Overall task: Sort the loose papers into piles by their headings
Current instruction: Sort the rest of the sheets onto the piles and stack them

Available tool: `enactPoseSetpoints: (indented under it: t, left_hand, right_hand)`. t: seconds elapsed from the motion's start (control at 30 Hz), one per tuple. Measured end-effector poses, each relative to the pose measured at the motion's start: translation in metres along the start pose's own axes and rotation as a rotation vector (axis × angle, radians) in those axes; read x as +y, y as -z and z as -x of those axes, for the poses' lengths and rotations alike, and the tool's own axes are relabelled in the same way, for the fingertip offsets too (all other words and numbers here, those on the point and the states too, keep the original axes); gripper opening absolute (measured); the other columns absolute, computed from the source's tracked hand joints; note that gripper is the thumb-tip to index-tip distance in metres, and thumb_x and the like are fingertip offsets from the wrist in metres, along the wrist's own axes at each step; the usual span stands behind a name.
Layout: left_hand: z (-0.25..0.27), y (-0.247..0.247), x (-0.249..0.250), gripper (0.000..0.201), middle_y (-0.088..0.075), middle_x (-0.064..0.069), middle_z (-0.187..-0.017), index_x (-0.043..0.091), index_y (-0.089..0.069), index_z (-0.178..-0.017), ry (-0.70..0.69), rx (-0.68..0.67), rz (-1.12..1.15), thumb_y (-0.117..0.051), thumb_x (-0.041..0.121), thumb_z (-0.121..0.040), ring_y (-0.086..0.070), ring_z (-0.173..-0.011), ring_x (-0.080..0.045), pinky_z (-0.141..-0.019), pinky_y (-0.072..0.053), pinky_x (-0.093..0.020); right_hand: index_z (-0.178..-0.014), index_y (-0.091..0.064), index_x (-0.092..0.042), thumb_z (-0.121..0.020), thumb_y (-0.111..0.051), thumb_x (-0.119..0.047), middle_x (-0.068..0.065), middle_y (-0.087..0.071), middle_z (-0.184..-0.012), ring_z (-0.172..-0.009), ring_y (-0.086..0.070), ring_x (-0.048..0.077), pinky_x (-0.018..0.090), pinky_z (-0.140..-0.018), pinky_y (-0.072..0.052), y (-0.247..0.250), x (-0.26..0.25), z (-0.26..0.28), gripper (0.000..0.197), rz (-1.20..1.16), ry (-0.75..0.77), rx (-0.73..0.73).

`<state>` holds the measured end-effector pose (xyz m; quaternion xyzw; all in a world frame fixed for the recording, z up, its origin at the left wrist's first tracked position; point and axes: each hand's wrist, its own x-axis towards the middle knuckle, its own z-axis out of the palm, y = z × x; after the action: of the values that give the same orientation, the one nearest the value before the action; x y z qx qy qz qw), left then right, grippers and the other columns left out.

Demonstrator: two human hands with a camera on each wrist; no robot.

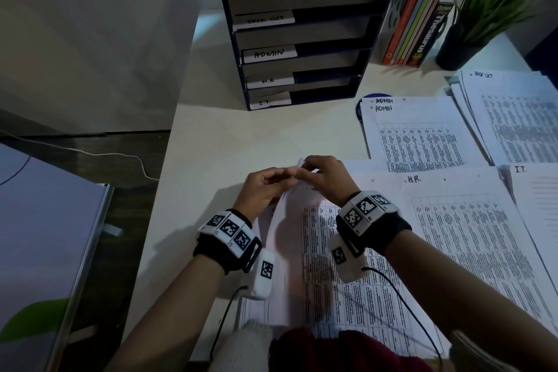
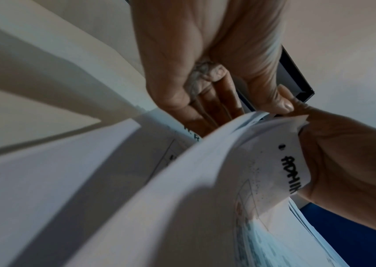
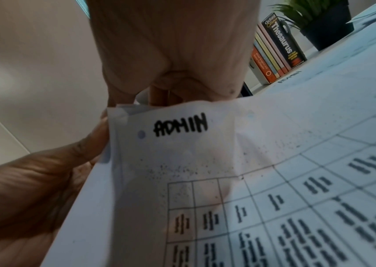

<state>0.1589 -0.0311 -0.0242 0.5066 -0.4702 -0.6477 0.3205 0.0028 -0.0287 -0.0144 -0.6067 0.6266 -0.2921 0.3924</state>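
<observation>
ADMIN sheet (image 3: 205, 153) top edge pinched by both hands, left (image 1: 265, 187), right (image 1: 324, 174).

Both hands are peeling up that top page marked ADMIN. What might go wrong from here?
Two sheet edges fan apart at the left hand's thumb, so a second page may ride along with the ADMIN sheet into the wrong pile. The right hand pinches its crumpled corner, which could crease or tear. The ADMIN pile lies beyond the H.R. pile; reaching across could disturb it.
</observation>
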Motion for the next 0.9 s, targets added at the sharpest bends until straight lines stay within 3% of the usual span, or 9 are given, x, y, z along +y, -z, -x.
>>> enactPoseSetpoints:
  t: [0.17,0.27,0.33,0.4,0.47,0.63,0.7,0.8,0.9]
  left_hand:
    - [0.0,0.0,-0.001,0.019,-0.071,0.003,-0.085,0.01,-0.067,-0.102,0.016,-0.004,0.018,-0.063,0.009,-0.083,-0.067,-0.073,-0.005,-0.064,-0.051,-0.015]
    - [-0.002,0.0,-0.004,0.023,-0.071,0.001,-0.074,0.004,-0.066,-0.105,0.066,0.048,0.021,-0.06,0.017,-0.087,-0.066,-0.065,-0.012,-0.061,-0.052,-0.022]
    - [-0.007,0.004,-0.01,0.024,-0.071,-0.009,-0.082,-0.002,-0.064,-0.108,0.073,0.133,-0.026,-0.055,0.013,-0.091,-0.065,-0.073,-0.021,-0.074,-0.055,-0.032]
    - [-0.011,0.008,-0.015,0.021,-0.069,-0.017,-0.098,-0.002,-0.065,-0.106,0.058,0.229,-0.137,-0.054,0.007,-0.091,-0.063,-0.087,-0.024,-0.089,-0.051,-0.043]
    - [-0.013,0.009,-0.017,0.022,-0.067,-0.016,-0.107,0.001,-0.064,-0.108,0.042,0.281,-0.232,-0.053,0.003,-0.09,-0.061,-0.092,-0.021,-0.094,-0.048,-0.041]
    - [-0.006,0.006,-0.014,0.06,-0.06,-0.004,-0.106,0.03,-0.033,-0.138,-0.025,0.261,-0.29,-0.047,-0.002,-0.09,-0.058,-0.084,-0.015,-0.07,-0.046,-0.025]
    - [-0.001,0.001,-0.009,0.046,-0.058,-0.002,-0.115,0.027,-0.04,-0.136,-0.056,0.203,-0.355,-0.047,0.009,-0.094,-0.059,-0.094,-0.011,-0.077,-0.045,-0.019]
    - [0.003,-0.003,-0.008,0.057,-0.043,-0.004,-0.142,0.017,-0.039,-0.139,0.044,0.122,-0.242,-0.035,0.05,-0.092,-0.04,-0.131,-0.02,-0.103,-0.031,-0.026]
    - [0.003,-0.004,-0.015,0.078,-0.045,-0.005,-0.142,0.018,-0.044,-0.136,0.096,0.123,-0.15,-0.036,0.071,-0.078,-0.041,-0.131,-0.02,-0.112,-0.028,-0.04]
  right_hand:
    - [-0.061,-0.055,-0.014,-0.085,-0.065,-0.031,-0.014,-0.052,-0.057,-0.054,-0.049,0.001,0.018,-0.055,-0.039,0.001,0.001,0.002,0.031,-0.005,-0.024,-0.016]
    - [-0.053,-0.046,-0.02,-0.086,-0.06,-0.01,-0.014,-0.045,-0.049,-0.048,-0.047,-0.001,0.014,-0.051,-0.034,0.002,0.002,0.005,0.037,0.002,-0.038,0.002]
    - [-0.052,-0.044,-0.011,-0.082,-0.056,-0.005,-0.005,-0.042,-0.047,-0.046,-0.041,0.004,0.019,-0.049,-0.031,0.002,0.001,0.008,0.033,-0.033,-0.061,0.016]
    - [-0.063,-0.056,0.006,-0.074,-0.053,-0.02,0.015,-0.051,-0.057,-0.057,-0.044,0.013,0.024,-0.055,-0.035,0.002,0.003,0.013,0.028,-0.063,-0.076,0.029]
    - [-0.076,-0.064,0.009,-0.064,-0.047,-0.037,0.014,-0.058,-0.069,-0.071,-0.051,0.017,0.025,-0.069,-0.041,0.002,0.01,0.014,0.05,-0.088,-0.093,0.067]
    - [-0.085,-0.066,0.005,-0.067,-0.047,-0.043,0.016,-0.067,-0.085,-0.088,-0.059,0.024,0.044,-0.085,-0.05,0.006,0.013,0.018,0.055,-0.085,-0.085,0.081]
    - [-0.1,-0.066,-0.006,-0.086,-0.056,-0.031,0.0,-0.063,-0.102,-0.105,-0.046,0.016,0.035,-0.091,-0.043,0.007,0.011,0.019,0.03,-0.066,-0.062,0.063]
    - [-0.127,-0.052,-0.019,-0.088,-0.048,-0.046,-0.006,-0.04,-0.138,-0.122,-0.025,0.007,0.028,-0.097,-0.026,0.007,0.013,0.019,0.048,0.012,0.01,0.024]
    - [-0.132,-0.047,-0.014,-0.088,-0.05,-0.043,0.0,-0.04,-0.138,-0.119,-0.044,0.014,0.029,-0.094,-0.036,0.009,0.016,0.019,0.053,0.044,0.034,0.023]
